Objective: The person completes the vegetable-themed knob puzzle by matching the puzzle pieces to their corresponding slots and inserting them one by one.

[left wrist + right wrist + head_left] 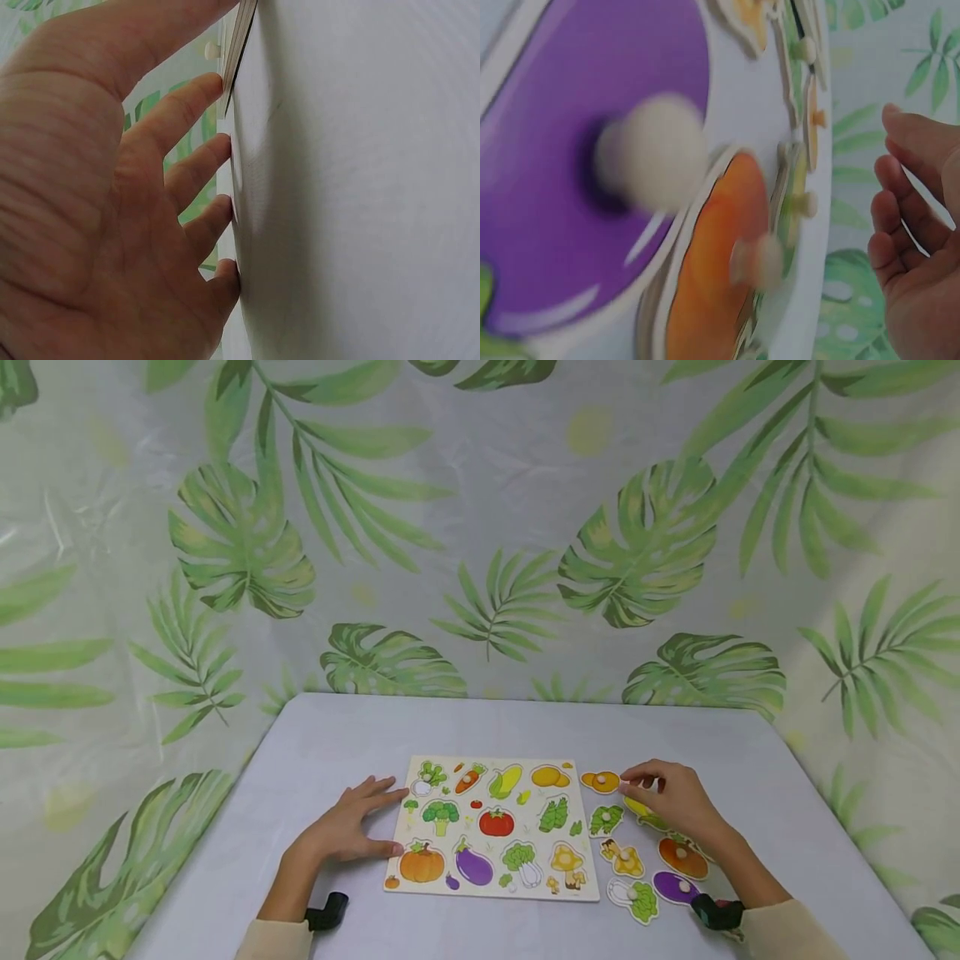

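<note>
A wooden puzzle board [527, 827] printed with vegetables lies in the middle of the table. Against its left edge rests my left hand [347, 828], thumb and index finger touching the board's side and fingers spread; the left wrist view shows fingers [199, 176] extended. My right hand [673, 795] hovers over the loose pieces, beside the yellow-orange potato piece [592, 782] and partly over the corn piece [642, 810]. Its fingers are loosely bent, with nothing between them in the right wrist view. Nearer my right wrist lie the pumpkin piece [720, 225] and the eggplant piece [540, 165], with round wooden knobs.
Other knobbed pieces lie right of the board: a green vegetable piece [605, 819], a mushroom piece [628, 862] and a bok choy piece [642, 902]. My right forearm hides some pieces. A white cloth covers the table [495, 722]; a leaf-patterned curtain [510, 527] stands behind it.
</note>
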Demonstrator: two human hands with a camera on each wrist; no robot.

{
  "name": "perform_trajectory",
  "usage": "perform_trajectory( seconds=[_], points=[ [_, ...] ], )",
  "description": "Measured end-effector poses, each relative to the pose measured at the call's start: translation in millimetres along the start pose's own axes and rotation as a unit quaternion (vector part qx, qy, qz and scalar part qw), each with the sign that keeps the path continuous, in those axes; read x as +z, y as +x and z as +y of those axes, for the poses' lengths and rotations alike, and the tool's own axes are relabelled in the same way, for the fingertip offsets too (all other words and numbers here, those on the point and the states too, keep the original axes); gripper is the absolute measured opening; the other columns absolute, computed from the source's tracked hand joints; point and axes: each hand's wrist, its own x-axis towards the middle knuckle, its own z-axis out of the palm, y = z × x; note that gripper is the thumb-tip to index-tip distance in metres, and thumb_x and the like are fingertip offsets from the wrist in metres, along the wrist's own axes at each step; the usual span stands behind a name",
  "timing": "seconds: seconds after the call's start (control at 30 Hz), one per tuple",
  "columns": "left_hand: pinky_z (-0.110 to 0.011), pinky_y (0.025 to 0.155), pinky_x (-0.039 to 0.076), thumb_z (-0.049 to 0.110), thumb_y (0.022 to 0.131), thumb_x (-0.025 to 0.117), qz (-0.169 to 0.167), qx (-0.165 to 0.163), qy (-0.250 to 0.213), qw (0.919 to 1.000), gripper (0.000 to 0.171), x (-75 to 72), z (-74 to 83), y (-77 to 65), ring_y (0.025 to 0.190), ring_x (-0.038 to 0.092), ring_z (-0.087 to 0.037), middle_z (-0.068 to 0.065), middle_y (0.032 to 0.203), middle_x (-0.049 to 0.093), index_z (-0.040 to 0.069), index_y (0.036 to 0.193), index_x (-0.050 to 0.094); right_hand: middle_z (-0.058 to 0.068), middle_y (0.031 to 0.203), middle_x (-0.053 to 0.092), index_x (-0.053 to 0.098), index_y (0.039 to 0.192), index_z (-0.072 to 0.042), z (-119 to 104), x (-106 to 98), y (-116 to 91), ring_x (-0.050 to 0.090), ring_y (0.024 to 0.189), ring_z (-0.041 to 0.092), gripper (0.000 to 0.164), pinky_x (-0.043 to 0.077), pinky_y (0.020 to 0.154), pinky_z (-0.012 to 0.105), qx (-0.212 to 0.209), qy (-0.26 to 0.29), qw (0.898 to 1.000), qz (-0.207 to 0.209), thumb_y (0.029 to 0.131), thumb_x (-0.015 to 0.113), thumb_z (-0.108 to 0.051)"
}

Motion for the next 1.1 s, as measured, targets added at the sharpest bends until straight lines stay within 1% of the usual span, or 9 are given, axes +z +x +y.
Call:
perform_trajectory(
  seconds=[0.17,0.33,0.47,0.6,0.73,0.83,0.93,1.1],
  points=[
    [-0.069,0.126,0.01,0.057,0.074,0.085,0.0,-0.004,-0.005,1.0,0.09,0.9,1.6,-1.3,0.157,0.019,-0.046,-0.011,0.166,0.037,0.025,0.152,0.053,-0.006,0.091,0.069,0.08,0.109,-0.016,14,-6,-10,0.052,0.083,0.015,0.023,0.044,0.065,0.021,0.01,-0.011,1.0,-0.013,0.091,0.08,-0.032],
    [-0.069,0.125,0.01,0.055,0.074,0.085,-0.001,-0.003,-0.007,1.0,0.089,1.0,3.1,-1.2,0.157,0.019,-0.046,-0.012,0.166,0.037,0.024,0.152,0.054,-0.005,0.092,0.068,0.08,0.11,-0.017,23,-10,-17,0.053,0.085,0.017,0.024,0.045,0.062,0.021,0.025,-0.007,0.999,-0.037,0.092,0.078,-0.033],
    [-0.07,0.125,0.01,0.054,0.074,0.085,-0.003,-0.001,-0.008,1.0,0.089,1.6,2.4,-0.5,0.157,0.019,-0.047,-0.013,0.166,0.037,0.024,0.151,0.054,-0.006,0.094,0.069,0.08,0.111,-0.02,28,-11,-21,0.053,0.085,0.015,0.023,0.047,0.063,0.021,0.028,-0.008,0.998,-0.053,0.093,0.077,-0.034],
    [-0.07,0.125,0.01,0.055,0.075,0.085,-0.003,0.0,-0.007,1.0,0.089,2.3,1.0,0.1,0.157,0.019,-0.047,-0.013,0.166,0.037,0.024,0.152,0.053,-0.007,0.093,0.068,0.079,0.112,-0.021,33,-13,-23,0.053,0.082,0.013,0.02,0.049,0.064,0.02,0.021,-0.005,0.997,-0.071,0.094,0.077,-0.029],
    [-0.07,0.125,0.01,0.055,0.075,0.085,-0.004,0.0,-0.006,1.0,0.089,2.9,0.1,-0.1,0.157,0.018,-0.046,-0.012,0.166,0.037,0.023,0.152,0.053,-0.006,0.092,0.067,0.078,0.114,-0.017,37,-13,-27,0.054,0.08,0.013,0.021,0.05,0.065,0.02,0.022,0.008,0.995,-0.098,0.094,0.075,-0.024],
    [-0.07,0.125,0.01,0.055,0.075,0.085,-0.004,-0.001,-0.007,1.0,0.089,2.9,0.8,-0.5,0.157,0.018,-0.046,-0.012,0.166,0.037,0.023,0.152,0.053,-0.004,0.096,0.07,0.077,0.115,-0.016,41,-12,-29,0.055,0.081,0.013,0.021,0.052,0.067,0.019,0.026,0.018,0.993,-0.111,0.095,0.074,-0.019],
    [-0.07,0.125,0.01,0.055,0.075,0.085,-0.003,0.0,-0.007,1.0,0.089,2.3,1.2,-0.7,0.157,0.018,-0.046,-0.012,0.166,0.037,0.024,0.152,0.053,-0.002,0.104,0.072,0.077,0.116,-0.017,45,-11,-28,0.058,0.083,0.012,0.02,0.054,0.07,0.018,0.022,0.027,0.993,-0.113,0.096,0.072,-0.015],
    [-0.07,0.125,0.01,0.057,0.075,0.084,0.0,0.002,-0.002,1.0,0.09,0.7,-0.1,-0.5,0.157,0.018,-0.046,-0.012,0.167,0.036,0.025,0.153,0.052,0.002,0.112,0.074,0.076,0.119,-0.017,49,-9,-25,0.06,0.086,0.01,0.021,0.056,0.074,0.018,0.005,0.04,0.993,-0.113,0.099,0.069,-0.017]
  ],
)
